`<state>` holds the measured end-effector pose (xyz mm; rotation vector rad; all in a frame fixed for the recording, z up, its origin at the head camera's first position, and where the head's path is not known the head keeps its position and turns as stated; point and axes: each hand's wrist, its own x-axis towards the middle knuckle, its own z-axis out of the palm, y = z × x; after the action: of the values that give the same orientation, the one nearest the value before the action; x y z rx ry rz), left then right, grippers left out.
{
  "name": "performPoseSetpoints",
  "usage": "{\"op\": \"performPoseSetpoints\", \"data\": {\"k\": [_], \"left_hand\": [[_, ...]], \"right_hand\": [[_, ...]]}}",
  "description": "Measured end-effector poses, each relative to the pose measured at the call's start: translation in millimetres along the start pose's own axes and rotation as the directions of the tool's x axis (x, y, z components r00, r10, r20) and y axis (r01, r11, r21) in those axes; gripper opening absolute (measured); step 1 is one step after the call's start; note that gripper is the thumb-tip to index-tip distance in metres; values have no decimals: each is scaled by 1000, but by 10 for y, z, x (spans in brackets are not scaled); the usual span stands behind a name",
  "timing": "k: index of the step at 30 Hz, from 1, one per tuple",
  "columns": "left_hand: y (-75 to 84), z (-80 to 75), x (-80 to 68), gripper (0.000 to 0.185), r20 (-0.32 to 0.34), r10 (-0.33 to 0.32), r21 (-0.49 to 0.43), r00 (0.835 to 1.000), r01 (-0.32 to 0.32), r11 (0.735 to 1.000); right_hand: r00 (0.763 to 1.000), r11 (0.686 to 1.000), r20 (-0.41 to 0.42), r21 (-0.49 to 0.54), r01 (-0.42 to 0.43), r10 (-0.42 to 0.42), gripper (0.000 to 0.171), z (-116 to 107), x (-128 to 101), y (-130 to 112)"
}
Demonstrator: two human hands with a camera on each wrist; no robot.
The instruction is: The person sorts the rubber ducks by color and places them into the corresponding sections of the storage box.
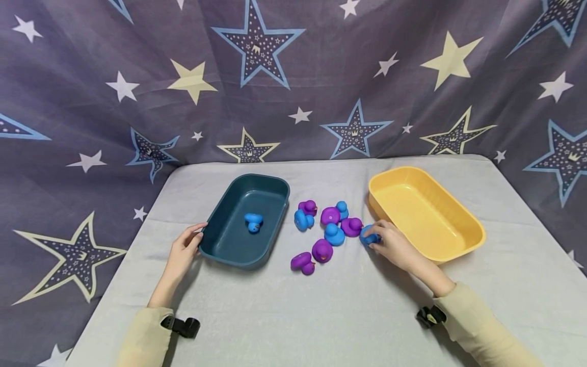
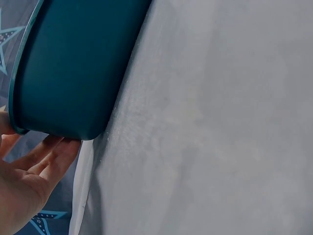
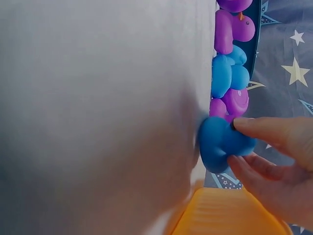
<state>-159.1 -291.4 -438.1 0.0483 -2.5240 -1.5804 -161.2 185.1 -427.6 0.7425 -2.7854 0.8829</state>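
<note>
My right hand (image 1: 384, 240) pinches a blue rubber duck (image 1: 368, 236) that sits on the table beside the yellow tub (image 1: 472, 244); the right wrist view shows the duck (image 3: 221, 143) between my thumb and fingers (image 3: 266, 129). My left hand (image 1: 187, 245) rests against the near left corner of the dark teal tub (image 1: 220, 255), its fingers (image 2: 51, 159) straight under the tub's rim (image 2: 58, 98). One blue duck (image 1: 253, 222) lies inside the teal tub. Several purple ducks (image 1: 322, 250) and blue ducks (image 1: 334, 234) lie in a cluster between the tubs.
The grey tablecloth (image 1: 321, 316) spreads toward me below the tubs. A star-patterned curtain (image 1: 293, 76) hangs behind the table and drapes down its left side. The yellow tub holds nothing visible.
</note>
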Motion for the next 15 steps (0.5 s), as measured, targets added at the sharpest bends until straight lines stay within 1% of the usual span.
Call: {"op": "performPoseSetpoints", "data": {"k": [6,9,15], "left_hand": [[14,4,-3,33,1,1,8,1000,-1,1000],[11,3,-4,33,4,8,0,1000,-8,1000],[2,-1,-2,33,3,18,-25,1000,-18,1000]], "right_hand": [[1000,1000,7,27,-8,8,16,-34,6,-24],[1000,999,7,49,-16,16,15,-48,9,-40],[1000,997,-8,77,-4,5,15,-74,16,-90]]}}
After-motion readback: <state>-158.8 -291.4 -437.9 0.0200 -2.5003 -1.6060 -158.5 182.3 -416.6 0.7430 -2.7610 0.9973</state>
